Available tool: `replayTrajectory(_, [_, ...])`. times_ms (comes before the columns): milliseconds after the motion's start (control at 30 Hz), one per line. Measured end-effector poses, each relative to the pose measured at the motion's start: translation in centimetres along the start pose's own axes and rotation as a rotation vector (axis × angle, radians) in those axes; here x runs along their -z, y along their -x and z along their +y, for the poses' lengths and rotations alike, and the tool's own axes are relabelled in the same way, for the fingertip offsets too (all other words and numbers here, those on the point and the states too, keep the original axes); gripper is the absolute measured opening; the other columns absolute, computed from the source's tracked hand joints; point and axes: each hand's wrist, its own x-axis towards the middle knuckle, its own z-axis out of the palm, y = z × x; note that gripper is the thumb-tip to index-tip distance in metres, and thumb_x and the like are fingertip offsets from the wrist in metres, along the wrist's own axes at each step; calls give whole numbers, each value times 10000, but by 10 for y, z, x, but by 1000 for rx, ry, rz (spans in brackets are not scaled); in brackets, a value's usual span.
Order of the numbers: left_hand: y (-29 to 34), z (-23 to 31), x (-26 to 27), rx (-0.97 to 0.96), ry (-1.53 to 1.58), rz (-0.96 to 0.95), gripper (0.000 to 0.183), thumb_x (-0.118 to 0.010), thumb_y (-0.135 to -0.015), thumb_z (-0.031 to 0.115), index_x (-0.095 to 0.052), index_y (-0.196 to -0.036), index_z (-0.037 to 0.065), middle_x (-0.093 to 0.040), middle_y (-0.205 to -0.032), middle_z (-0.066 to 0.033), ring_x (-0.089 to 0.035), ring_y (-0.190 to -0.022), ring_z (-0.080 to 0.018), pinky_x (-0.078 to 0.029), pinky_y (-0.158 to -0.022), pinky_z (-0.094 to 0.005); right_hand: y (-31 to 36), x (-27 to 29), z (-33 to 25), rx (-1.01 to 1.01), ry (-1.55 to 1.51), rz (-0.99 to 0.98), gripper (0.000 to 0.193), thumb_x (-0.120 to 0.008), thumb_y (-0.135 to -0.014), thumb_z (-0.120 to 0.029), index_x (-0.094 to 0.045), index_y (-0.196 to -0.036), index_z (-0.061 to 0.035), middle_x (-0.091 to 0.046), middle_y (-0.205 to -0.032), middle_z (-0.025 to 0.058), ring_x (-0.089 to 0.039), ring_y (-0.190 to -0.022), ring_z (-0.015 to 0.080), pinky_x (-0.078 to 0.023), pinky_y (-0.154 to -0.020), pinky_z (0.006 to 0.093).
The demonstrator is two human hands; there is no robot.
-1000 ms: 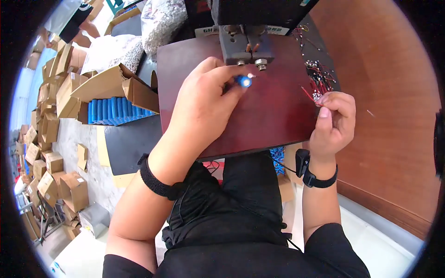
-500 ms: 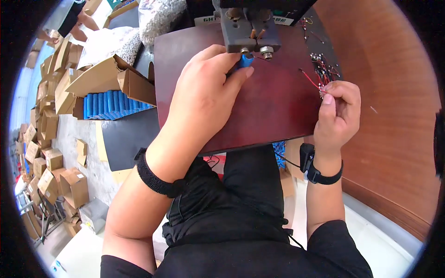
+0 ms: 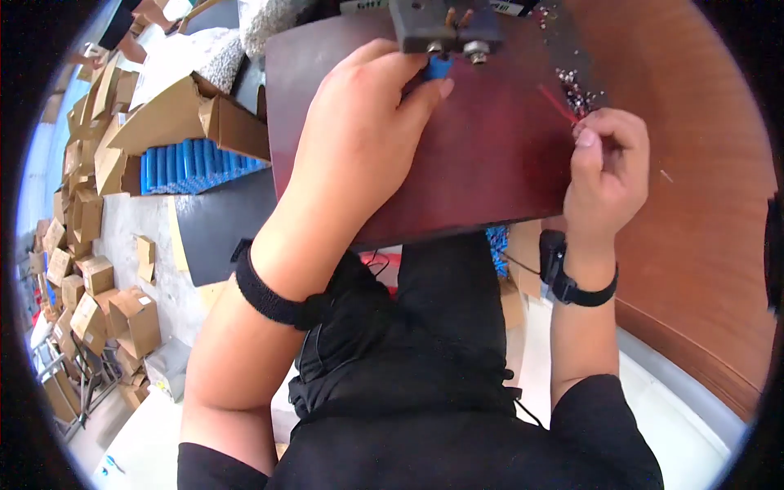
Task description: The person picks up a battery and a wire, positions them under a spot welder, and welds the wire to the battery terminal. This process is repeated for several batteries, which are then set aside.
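Observation:
My left hand point(image 3: 359, 122) is closed around a blue cylindrical battery cell point(image 3: 438, 68), of which only one end shows between thumb and fingers. The cell sits right under a dark metal machine head point(image 3: 445, 33) with copper-coloured pins and bolts; whether they touch, I cannot tell. On the right, my right hand point(image 3: 608, 167) pinches a thin red wire point(image 3: 557, 103), blurred, its free end pointing up and left. Just beyond those fingertips lies a pile of short wires with pale ends point(image 3: 576, 91).
A dark red board point(image 3: 482, 171) lies under both hands. To the left stands an open carton point(image 3: 233, 131) with rows of blue cells, beside white bags point(image 3: 184, 65). Several cardboard boxes point(image 3: 135, 322) cover the floor. A wooden panel point(image 3: 694, 204) rises at right. Another person's legs point(image 3: 126, 33) show far left.
The view has shifted, so the machine head and board sit higher in the picture. My right hand still holds the red wire, now blurred; my left hand keeps the cell under the head.

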Motion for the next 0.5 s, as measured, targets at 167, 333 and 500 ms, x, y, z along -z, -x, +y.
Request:
replayTrajectory(167, [-2,0,-5,0,52,43,329,-711,-896,292,-693,-1035,-5,-640,-942,-200,-626,-895,-416,-489,-756,-411,-3,2,4,12,-7,22,106,-668,-838,-31,-610,-927,-25,-624,-906,91,-603,-839,228,-493,-783,322])
replayTrajectory(333, [-1,3,0,12,-44,-5,312,-701,-908,286,-692,-1009,-9,-668,-961,-186,-652,-887,-364,-496,-763,-383,-5,3,0,-8,-65,43,99,-674,-850,-37,-620,-931,-24,-631,-918,81,-604,-852,204,-491,-787,310])
replayTrajectory(500, [10,17,14,270,75,-150,275,-688,-935,236,-686,-1064,-6,-720,-1063,-139,-679,-912,-211,-503,-801,-336,-18,-1,-16,60,-160,-65,92,-671,-874,-43,-625,-952,-26,-622,-934,57,-594,-862,164,-482,-786,280])
